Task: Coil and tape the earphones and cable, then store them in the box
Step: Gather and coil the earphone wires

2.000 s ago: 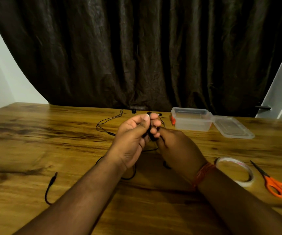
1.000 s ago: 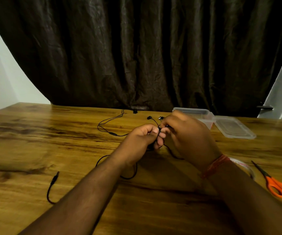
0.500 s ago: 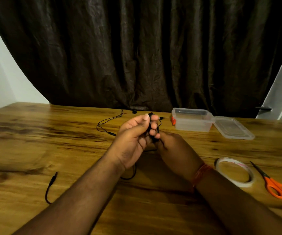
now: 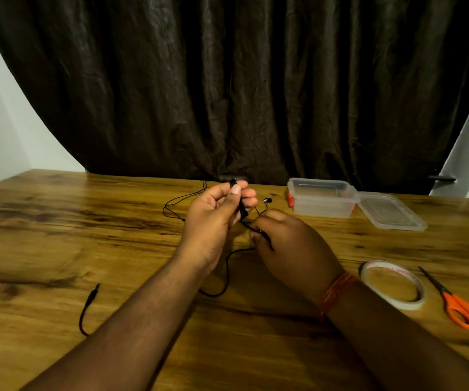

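My left hand [image 4: 215, 218] is raised above the table, its thumb and fingers pinching a small coil of the black earphone cable [image 4: 240, 206]. Just right of it and lower, my right hand [image 4: 289, 249] pinches the loose strand that runs off the coil. The rest of the cable trails down in a loop [image 4: 226, 272] between my wrists, and its jack plug [image 4: 93, 292] lies at the near left. One earbud [image 4: 267, 200] shows beyond my fingers. The clear plastic box [image 4: 322, 198] stands open at the back right.
The box's clear lid [image 4: 388, 211] lies flat to the right of it. A roll of white tape [image 4: 393, 283] and orange-handled scissors [image 4: 459, 303] lie at the right. A dark curtain hangs behind the wooden table [image 4: 44, 249].
My right hand swung over the coil, dropped back under it, and now draws the strand down to the right. My left hand has kept the coil raised, a little higher now.
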